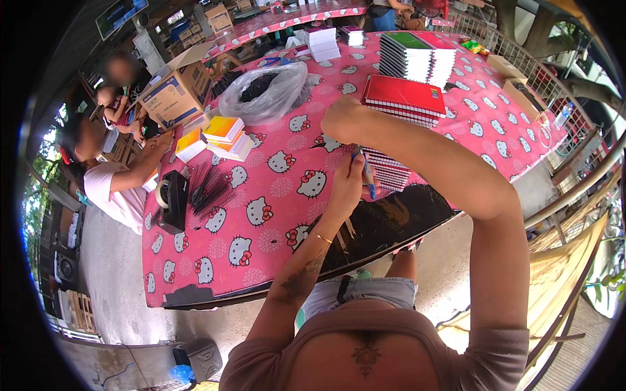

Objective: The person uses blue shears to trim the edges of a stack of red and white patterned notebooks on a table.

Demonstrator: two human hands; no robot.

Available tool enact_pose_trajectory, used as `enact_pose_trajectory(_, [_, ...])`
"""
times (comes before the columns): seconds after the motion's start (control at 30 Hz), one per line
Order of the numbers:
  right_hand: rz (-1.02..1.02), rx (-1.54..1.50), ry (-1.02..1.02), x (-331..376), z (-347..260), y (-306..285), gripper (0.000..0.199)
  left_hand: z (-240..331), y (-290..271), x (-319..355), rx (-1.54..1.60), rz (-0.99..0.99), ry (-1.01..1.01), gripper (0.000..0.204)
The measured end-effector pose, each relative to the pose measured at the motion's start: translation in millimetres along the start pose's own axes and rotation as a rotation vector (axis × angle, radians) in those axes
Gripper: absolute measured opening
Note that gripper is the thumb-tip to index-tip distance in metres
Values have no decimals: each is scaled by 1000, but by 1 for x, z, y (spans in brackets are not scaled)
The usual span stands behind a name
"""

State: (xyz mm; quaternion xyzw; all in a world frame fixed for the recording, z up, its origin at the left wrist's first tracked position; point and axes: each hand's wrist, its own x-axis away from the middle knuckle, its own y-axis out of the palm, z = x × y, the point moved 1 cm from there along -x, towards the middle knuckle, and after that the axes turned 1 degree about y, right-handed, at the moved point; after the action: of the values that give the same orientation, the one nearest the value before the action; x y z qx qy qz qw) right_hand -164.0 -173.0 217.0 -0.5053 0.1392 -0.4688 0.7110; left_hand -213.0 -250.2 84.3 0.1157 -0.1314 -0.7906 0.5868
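My left hand [350, 177] is closed around a slim blue-handled tool [367, 174], its thumb on top; the tool's exact kind is unclear. Right beside it lies a stack of spiral-bound notebooks [390, 171] with dark coils, partly covered by my right forearm. My right hand [343, 121] reaches across to the left, just beyond my left hand. It is curled, and its fingertips are hidden from view. Behind the forearm sits another stack of red-covered spiral notebooks [405, 95].
Pink patterned cloth [277, 205] covers the table. Farther back are green-covered notebooks [405, 52] and a plastic bag of black coils [264, 91]. Leftward are yellow-covered booklets [223, 129], loose coils [210, 190], a tape dispenser [173, 203], a cardboard box [176, 94] and a seated co-worker [114, 182].
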Motion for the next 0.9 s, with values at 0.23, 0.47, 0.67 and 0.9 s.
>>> enact_pose_trajectory(0.23, [20, -40, 25, 0, -2, -2, 21, 0, -3, 11, -109, -42, -20, 34])
enact_pose_trajectory(0.47, [47, -50, -34, -7, -5, 4, 22, -7, -12, 4, -45, -8, -52, 35])
enact_pose_trajectory(0.67, [-6, -42, -10, -7, -2, 9, 27, -6, -9, 3, -75, -5, -43, 35])
enact_pose_trajectory(0.9, [42, -51, -29, -5, -2, 12, 17, -8, -6, 0, -120, 7, -45, 35])
